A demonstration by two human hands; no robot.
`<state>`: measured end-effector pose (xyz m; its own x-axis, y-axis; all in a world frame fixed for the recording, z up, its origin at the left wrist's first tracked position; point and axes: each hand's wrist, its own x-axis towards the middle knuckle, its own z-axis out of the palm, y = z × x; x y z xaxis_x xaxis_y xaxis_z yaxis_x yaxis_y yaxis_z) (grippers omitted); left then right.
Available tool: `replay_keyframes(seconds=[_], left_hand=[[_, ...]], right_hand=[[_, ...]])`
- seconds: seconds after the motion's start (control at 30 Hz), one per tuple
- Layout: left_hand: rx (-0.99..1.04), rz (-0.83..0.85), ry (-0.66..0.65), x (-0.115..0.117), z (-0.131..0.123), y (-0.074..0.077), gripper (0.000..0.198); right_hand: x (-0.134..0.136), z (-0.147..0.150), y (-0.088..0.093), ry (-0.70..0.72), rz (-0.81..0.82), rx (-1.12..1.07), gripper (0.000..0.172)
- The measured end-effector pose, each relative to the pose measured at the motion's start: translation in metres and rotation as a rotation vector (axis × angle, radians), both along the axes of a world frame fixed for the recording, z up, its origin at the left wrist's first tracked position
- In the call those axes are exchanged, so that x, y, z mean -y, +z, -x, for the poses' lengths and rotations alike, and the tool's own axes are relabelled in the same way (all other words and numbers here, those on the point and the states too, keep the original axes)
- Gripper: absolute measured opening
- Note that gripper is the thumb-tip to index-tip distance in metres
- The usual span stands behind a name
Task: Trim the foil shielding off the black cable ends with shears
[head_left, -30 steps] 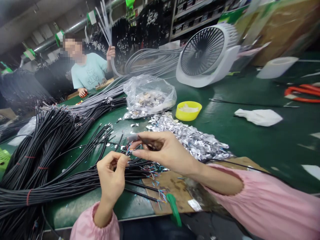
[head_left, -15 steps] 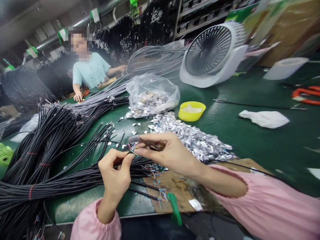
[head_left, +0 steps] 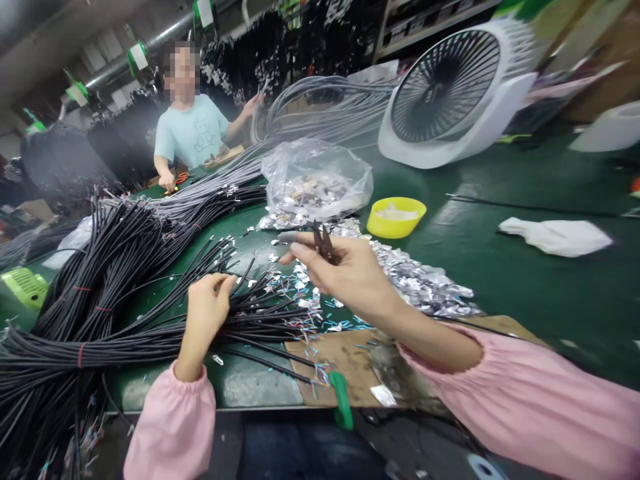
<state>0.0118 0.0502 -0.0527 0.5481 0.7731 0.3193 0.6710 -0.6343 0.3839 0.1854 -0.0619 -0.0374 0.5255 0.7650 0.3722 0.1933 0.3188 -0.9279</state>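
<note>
My left hand (head_left: 207,317) is closed in a pinch at the loose black cables (head_left: 270,313); what lies between its fingertips, if anything, is hidden. In my right hand (head_left: 345,273) are small dark snips (head_left: 324,244), with two short blades showing above the curled fingers. The thumb and forefinger of that hand point left, and a grey cover sits on one fingertip. Stripped cable ends with thin coloured wires (head_left: 310,327) lie below the right hand. A heap of silver foil scraps (head_left: 425,280) spreads behind its wrist.
Thick bundles of black cable (head_left: 95,280) fill the left side of the green table (head_left: 525,287). Farther back are a clear bag of scraps (head_left: 320,180), a yellow dish (head_left: 395,219) and a white fan (head_left: 450,93). A co-worker (head_left: 193,130) stands across the table beside grey cables.
My hands have moved apart: the left went left toward the cables, the right lifted slightly, away from the wire end both were at. The co-worker's raised hand is higher. The view shifted.
</note>
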Motion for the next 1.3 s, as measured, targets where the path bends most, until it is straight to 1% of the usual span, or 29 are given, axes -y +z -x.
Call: replay_keyframes(seconds=[0.07, 0.13, 0.2, 0.3, 0.4, 0.47, 0.53, 0.6, 0.63, 0.67, 0.73, 0.83, 0.97, 1.03, 1.1, 1.2, 1.3], left_hand=[[-0.050, -0.064, 0.095, -0.020, 0.011, -0.001, 0.014], [-0.096, -0.123, 0.197, -0.035, 0.022, -0.003, 0.014], [-0.130, -0.163, 0.246, -0.043, 0.030, -0.005, 0.007], [-0.106, -0.254, 0.261, -0.044, 0.034, -0.003, 0.014], [-0.013, -0.368, 0.255, -0.039, 0.030, 0.008, 0.023], [0.040, -0.406, 0.208, -0.032, 0.022, 0.016, 0.024], [0.094, -0.399, 0.085, -0.022, 0.010, 0.022, 0.022], [0.256, -0.348, -0.154, -0.010, -0.003, 0.024, 0.021], [0.324, -0.325, -0.224, -0.003, -0.009, 0.023, 0.018], [0.385, -0.298, -0.255, 0.003, -0.014, 0.022, 0.016], [0.487, -0.242, -0.255, 0.015, -0.020, 0.018, 0.013], [0.550, -0.214, -0.220, 0.027, -0.019, 0.010, 0.010], [0.557, -0.308, -0.209, 0.036, -0.014, 0.003, 0.011], [0.559, -0.371, -0.185, 0.037, -0.013, 0.002, 0.012], [0.562, -0.399, -0.153, 0.038, -0.011, 0.002, 0.013], [0.588, -0.363, -0.111, 0.038, -0.009, 0.001, 0.012], [0.623, -0.280, -0.102, 0.039, -0.007, 0.000, 0.014]], right_hand=[[-0.002, -0.001, -0.003, 0.032, 0.014, 0.002, 0.034], [-0.003, -0.001, -0.005, 0.074, 0.043, 0.014, 0.038], [-0.003, -0.001, -0.007, 0.103, 0.069, 0.040, 0.038], [-0.003, -0.001, -0.007, 0.114, 0.076, 0.115, 0.032], [-0.003, -0.001, -0.006, 0.102, 0.071, 0.214, 0.028], [-0.003, -0.001, -0.006, 0.062, 0.073, 0.261, 0.025], [-0.004, -0.001, -0.007, 0.012, 0.070, 0.298, 0.022], [-0.004, -0.001, -0.007, -0.028, 0.051, 0.347, 0.018], [-0.003, -0.001, -0.006, -0.042, 0.035, 0.377, 0.017], [-0.003, 0.000, -0.006, -0.051, 0.017, 0.406, 0.017], [-0.003, 0.002, -0.003, -0.060, -0.016, 0.453, 0.020], [-0.005, 0.009, 0.003, -0.030, -0.042, 0.484, 0.024], [-0.011, 0.020, 0.015, 0.010, -0.045, 0.511, 0.025], [-0.015, 0.025, 0.020, 0.013, -0.043, 0.524, 0.025], [-0.018, 0.029, 0.024, 0.008, -0.061, 0.552, 0.022], [-0.020, 0.035, 0.024, 0.017, -0.107, 0.614, 0.019], [-0.017, 0.036, 0.019, 0.027, -0.096, 0.625, 0.019]])
